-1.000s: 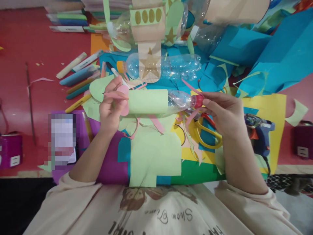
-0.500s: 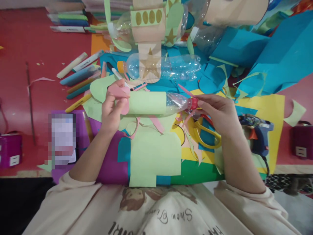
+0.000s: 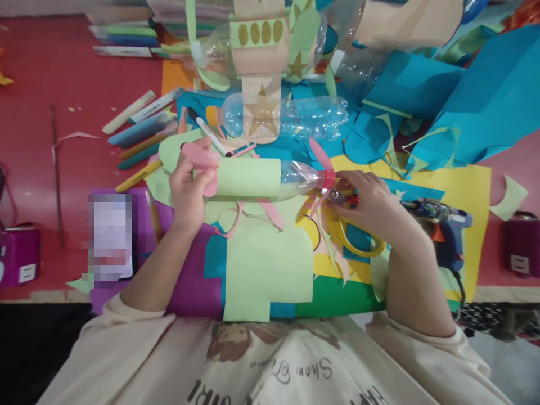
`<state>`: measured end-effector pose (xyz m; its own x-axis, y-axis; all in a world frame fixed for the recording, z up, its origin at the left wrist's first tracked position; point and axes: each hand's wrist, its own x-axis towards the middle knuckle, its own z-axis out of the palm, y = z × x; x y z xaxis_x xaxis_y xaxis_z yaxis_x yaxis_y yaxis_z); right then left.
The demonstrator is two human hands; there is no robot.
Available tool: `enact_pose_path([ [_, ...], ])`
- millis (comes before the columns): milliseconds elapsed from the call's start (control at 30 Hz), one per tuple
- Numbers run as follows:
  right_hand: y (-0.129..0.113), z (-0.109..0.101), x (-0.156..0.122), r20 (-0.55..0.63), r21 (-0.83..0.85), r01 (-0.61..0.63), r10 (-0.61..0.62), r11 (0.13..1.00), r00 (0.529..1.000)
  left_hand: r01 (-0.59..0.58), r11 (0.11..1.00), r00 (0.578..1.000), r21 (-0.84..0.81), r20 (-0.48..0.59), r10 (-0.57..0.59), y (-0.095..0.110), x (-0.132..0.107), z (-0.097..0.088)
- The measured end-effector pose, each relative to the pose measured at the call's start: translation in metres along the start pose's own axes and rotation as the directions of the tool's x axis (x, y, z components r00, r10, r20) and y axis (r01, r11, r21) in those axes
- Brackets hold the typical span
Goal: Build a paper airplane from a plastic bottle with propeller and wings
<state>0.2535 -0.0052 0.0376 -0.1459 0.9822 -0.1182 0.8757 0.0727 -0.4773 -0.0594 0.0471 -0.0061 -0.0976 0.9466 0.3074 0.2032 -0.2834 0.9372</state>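
Head view is showing the bottle (image 3: 253, 178) lying left-to-right between 2 hands: left hand (image 3: 188, 188) gripping its base, right hand (image 3: 367, 205) resting curled beside the red cap (image 3: 328, 179), grip unclear.

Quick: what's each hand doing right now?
Left hand: closed on the paper-wrapped bottle.
Right hand: curled by the red cap; grip cannot be told.

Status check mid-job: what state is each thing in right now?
left hand, gripping the base end of the green-wrapped bottle.
right hand, fingertips at the red cap; grip unclear.
green-wrapped bottle, horizontal, capped, pink strips at its neck.
star bottle, lying on its side, orange cap on.
yellow scissors, lying flat, blades hidden.
glue gun, lying on yellow paper.
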Motion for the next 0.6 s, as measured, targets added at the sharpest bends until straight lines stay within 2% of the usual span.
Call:
enact_pose_path([
  [167, -0.002, 0.0008, 0.0007, 0.008, 0.002, -0.063, 0.063, 0.998, 0.998, -0.045, 0.999, 0.999, 0.01, -0.019, 0.045, 0.0018, -0.0005, 0.0016],
  [267, -0.0006, 0.0029, 0.0022, -0.066, 0.014, -0.095, 0.096, 0.995, 0.993, -0.086, 0.996, 0.996, 0.025, -0.03, 0.087, 0.0041, 0.0, 0.0032],
  [367, 0.0005, 0.0049, 0.0037, -0.162, 0.028, -0.115, 0.118, 0.993, 0.98, -0.077, 0.993, 0.996, 0.084, -0.029, 0.08, 0.005, 0.0, 0.0046],
  [467, -0.0013, 0.0063, 0.0026, -0.311, 0.023, -0.029, 0.035, 0.999, 0.95, -0.1, 0.989, 0.995, 0.113, -0.013, 0.102, 0.0028, -0.0009, 0.005],
  [533, -0.0045, 0.0069, 0.0006, -0.433, -0.005, 0.043, -0.041, 0.999, 0.9, -0.141, 0.984, 0.99, 0.109, 0.002, 0.142, -0.0001, -0.0018, 0.0048],
  [600, -0.0084, 0.0077, -0.0017, -0.498, -0.035, 0.105, -0.108, 0.994, 0.86, -0.162, 0.982, 0.987, 0.101, 0.012, 0.161, -0.0028, -0.0027, 0.0044],
])
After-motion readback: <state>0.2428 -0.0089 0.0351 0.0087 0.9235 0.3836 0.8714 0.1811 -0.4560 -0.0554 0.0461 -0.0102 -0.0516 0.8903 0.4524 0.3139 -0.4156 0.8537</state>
